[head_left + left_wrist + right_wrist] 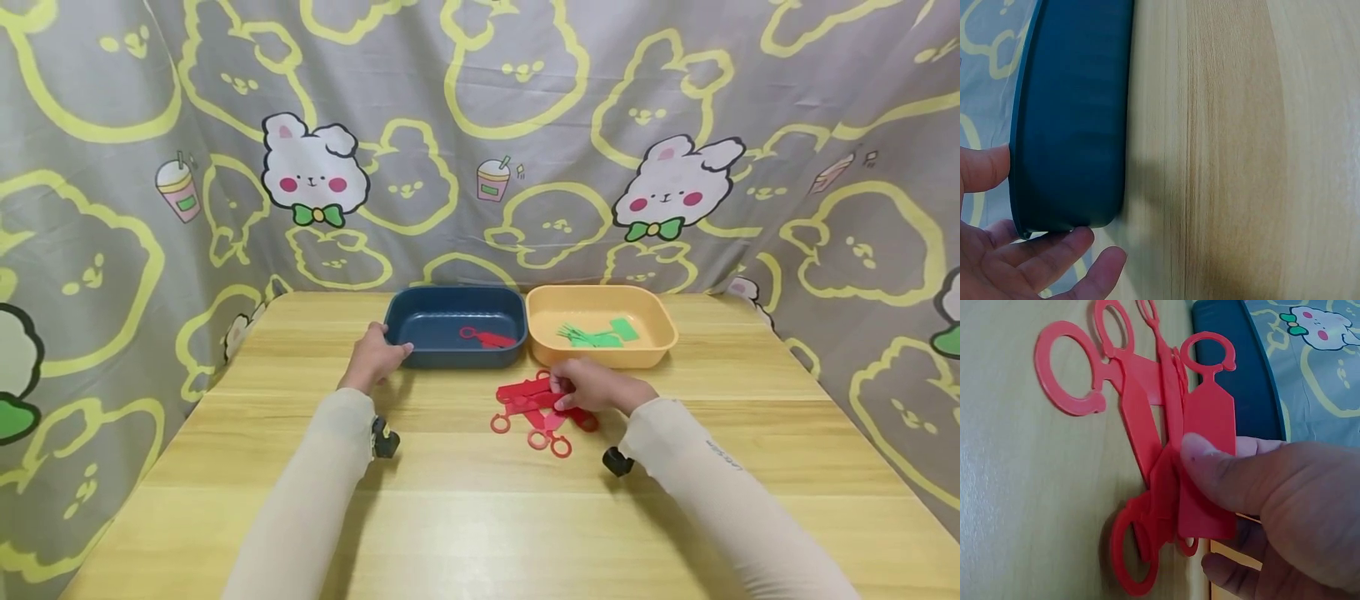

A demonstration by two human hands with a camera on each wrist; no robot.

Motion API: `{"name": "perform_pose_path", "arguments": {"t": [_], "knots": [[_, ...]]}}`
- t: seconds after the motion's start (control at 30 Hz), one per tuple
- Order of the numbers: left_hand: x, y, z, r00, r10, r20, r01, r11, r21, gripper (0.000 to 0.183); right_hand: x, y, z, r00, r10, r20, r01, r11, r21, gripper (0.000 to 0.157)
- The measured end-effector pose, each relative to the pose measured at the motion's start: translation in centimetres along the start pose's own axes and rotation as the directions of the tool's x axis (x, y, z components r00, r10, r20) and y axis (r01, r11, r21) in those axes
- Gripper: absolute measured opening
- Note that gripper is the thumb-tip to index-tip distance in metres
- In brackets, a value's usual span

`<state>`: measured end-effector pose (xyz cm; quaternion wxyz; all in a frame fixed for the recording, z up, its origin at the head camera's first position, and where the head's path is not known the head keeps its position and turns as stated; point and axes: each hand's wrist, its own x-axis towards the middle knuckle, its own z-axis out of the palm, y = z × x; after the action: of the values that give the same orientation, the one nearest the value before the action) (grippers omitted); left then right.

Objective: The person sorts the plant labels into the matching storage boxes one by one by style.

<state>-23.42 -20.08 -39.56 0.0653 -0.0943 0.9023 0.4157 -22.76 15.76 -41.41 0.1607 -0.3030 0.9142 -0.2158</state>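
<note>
A dark blue plastic basin [465, 360] stands at the back of the table. At its front left corner my left hand [375, 358] holds it, thumb at the rim and fingers against the outer side. My right hand [596, 387] is over a loose pile of red plastic tags [534, 417], each with a ring at one end. Between thumb and fingers it pinches one red tag [1210, 412], its ring pointing up in the right wrist view. Inside the blue basin lie red tags [497, 340] with a ring showing.
Beside the blue basin, to the right, stands a yellow-orange basin [600, 360] with several green pieces [600, 340] inside. Both rest on a light wooden table [465, 517]. Behind it hangs a grey curtain [420, 242] with rabbit prints.
</note>
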Motion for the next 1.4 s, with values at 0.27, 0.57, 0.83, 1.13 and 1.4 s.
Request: {"name": "perform_pose_path", "arguments": {"t": [0.27, 0.57, 0.83, 1.13, 1.4], "knots": [[0.0, -0.1, 0.1, 1.0, -0.01, -0.005, 0.01, 1.0, -0.005, 0.073, -0.1, 0.3, -0.2, 0.994, -0.085, -0.073, 0.088, 0.995, 0.038, 0.018], [0.3, -0.1, 0.3, 1.0, -0.003, -0.006, 0.003, 1.0, -0.004, 0.073, -0.1, 0.5, -0.3, 0.979, -0.124, -0.163, 0.134, 0.99, 0.052, 0.012], [0.1, -0.1, 0.2, 1.0, -0.004, -0.011, 0.004, 1.0, -0.013, 0.072, 0.1, 0.1, -0.7, 0.961, -0.136, -0.24, 0.148, 0.988, 0.034, 0.01], [0.0, 0.0, 0.0, 1.0, -0.009, 0.005, 0.009, 1.0, -0.004, 0.073, 0.3, -0.5, -1.2, 0.94, -0.088, -0.33, 0.098, 0.995, 0.013, 0.009], [-0.4, 0.3, 0.0, 1.0, -0.013, -0.001, 0.013, 1.0, -0.014, 0.071, 0.5, -0.9, -1.9, 0.926, -0.092, -0.365, 0.096, 0.995, -0.006, 0.01]]}}
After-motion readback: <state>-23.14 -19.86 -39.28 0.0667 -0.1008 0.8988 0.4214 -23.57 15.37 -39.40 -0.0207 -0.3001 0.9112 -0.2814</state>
